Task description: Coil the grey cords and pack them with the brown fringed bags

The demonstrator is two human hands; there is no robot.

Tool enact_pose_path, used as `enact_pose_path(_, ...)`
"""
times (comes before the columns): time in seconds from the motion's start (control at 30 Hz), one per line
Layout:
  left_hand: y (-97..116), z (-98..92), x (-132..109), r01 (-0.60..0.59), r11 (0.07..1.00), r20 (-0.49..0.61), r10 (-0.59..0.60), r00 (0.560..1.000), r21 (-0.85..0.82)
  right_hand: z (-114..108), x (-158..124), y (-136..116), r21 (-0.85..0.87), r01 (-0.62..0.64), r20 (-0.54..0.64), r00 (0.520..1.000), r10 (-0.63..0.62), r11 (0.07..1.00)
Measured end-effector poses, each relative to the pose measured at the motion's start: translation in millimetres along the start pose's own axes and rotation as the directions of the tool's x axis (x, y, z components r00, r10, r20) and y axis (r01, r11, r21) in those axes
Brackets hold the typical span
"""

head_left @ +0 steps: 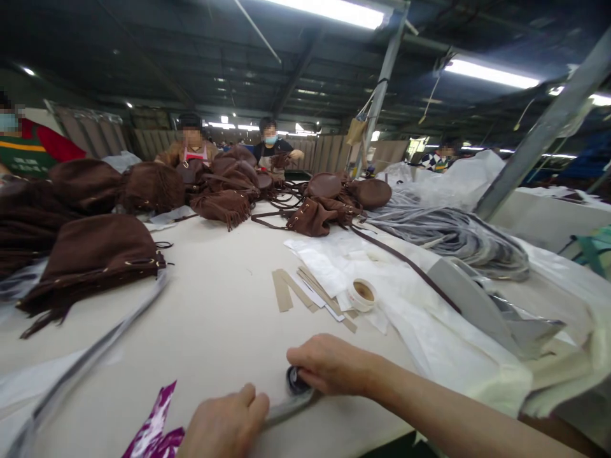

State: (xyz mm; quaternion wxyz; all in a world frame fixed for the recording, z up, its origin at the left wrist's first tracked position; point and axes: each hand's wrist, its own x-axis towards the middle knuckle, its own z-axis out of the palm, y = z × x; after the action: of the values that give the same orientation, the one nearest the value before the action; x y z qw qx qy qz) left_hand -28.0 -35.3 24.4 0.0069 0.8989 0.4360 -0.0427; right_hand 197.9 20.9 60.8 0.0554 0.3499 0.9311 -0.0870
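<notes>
My right hand [331, 364] rests on the white table [214, 305] near its front edge, fingers curled over a small dark round thing [294, 380]. My left hand [224, 425] is closed beside it at the bottom of the view, gripping the end of a flat grey strip [286, 407] that runs between both hands. A long grey strap [95, 356] lies blurred across the table to the left.
Several brown suede fringed bags [90, 254] pile at the left and back [319, 210]. White paper sheets [429, 318], cardboard strips [286, 289], a tape roll [363, 294] and grey strap bundles [453, 235] lie at right. Other people [191, 149] work at the far end.
</notes>
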Motion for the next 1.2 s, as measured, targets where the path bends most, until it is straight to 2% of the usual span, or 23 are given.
enact_pose_path(0.1,-12.9,-13.0,23.8,-0.078,0.996,-0.042,0.080,0.996,0.040,-3.1,2.1,-1.1,-0.028,0.098,0.002,0.995,-0.098,0.995)
enact_pose_path(0.2,-21.4,-11.0,47.5,-0.224,0.973,-0.205,0.232,0.951,0.062,-4.6,6.2,1.0,-0.046,0.156,0.021,0.988,-0.155,0.987)
enact_pose_path(0.3,-28.8,-1.5,61.5,-0.340,0.938,-0.368,0.341,0.865,0.069,-3.8,10.7,6.8,0.013,0.191,0.029,0.981,-0.191,0.981)
enact_pose_path(0.4,-32.6,3.8,68.3,-0.412,0.910,-0.459,0.385,0.800,0.045,-0.6,14.3,15.3,0.108,0.201,0.014,0.979,-0.204,0.974)
enact_pose_path(0.5,-31.8,0.9,72.0,-0.472,0.881,-0.536,0.407,0.740,0.018,4.0,15.6,23.3,0.239,0.192,-0.010,0.981,-0.195,0.952)
enact_pose_path(0.57,-30.0,-4.0,74.4,-0.564,0.823,-0.546,0.504,0.669,0.067,6.5,15.3,26.7,0.301,0.201,-0.026,0.979,-0.203,0.932)
enact_pose_path(0.63,-28.4,-10.0,77.9,-0.643,0.745,-0.527,0.623,0.578,0.175,8.0,14.7,28.2,0.324,0.235,-0.045,0.971,-0.233,0.916)
enact_pose_path(0.7,-27.6,-16.2,82.6,-0.673,0.693,-0.496,0.693,0.523,0.258,8.6,14.4,28.8,0.331,0.263,-0.053,0.964,-0.260,0.906)
enact_pose_path(0.73,-27.5,-19.2,85.2,-0.686,0.677,-0.475,0.712,0.517,0.268,8.8,14.4,29.1,0.337,0.264,-0.054,0.964,-0.262,0.903)
enact_pose_path(0.87,-28.8,-28.2,92.9,-0.762,0.634,-0.353,0.748,0.561,0.131,10.2,15.4,32.5,0.412,0.241,-0.059,0.969,-0.238,0.879)
enact_pose_path(0.93,-29.1,-29.4,92.5,-0.782,0.620,-0.353,0.748,0.563,0.067,11.1,15.6,34.6,0.503,0.179,-0.051,0.983,-0.178,0.846)
enact_pose_path(1.0,-27.9,-27.6,88.6,-0.777,0.628,-0.364,0.733,0.575,0.037,11.4,14.0,33.6,0.622,0.014,0.014,0.999,-0.028,0.783)
enact_pose_path(1.07,-24.6,-22.6,82.3,-0.758,0.651,-0.370,0.712,0.596,0.032,11.0,9.0,26.7,0.673,-0.191,0.097,0.981,0.170,0.715)
enact_pose_path(1.13,-18.4,-14.8,75.9,-0.717,0.694,-0.396,0.676,0.621,0.059,10.9,0.0,13.6,0.628,-0.336,0.090,0.928,0.363,0.702)
enact_pose_path(1.2,-9.3,-5.3,71.7,-0.658,0.744,-0.473,0.626,0.620,0.121,12.9,-10.9,-2.6,0.542,-0.435,-0.012,0.851,0.524,0.719)
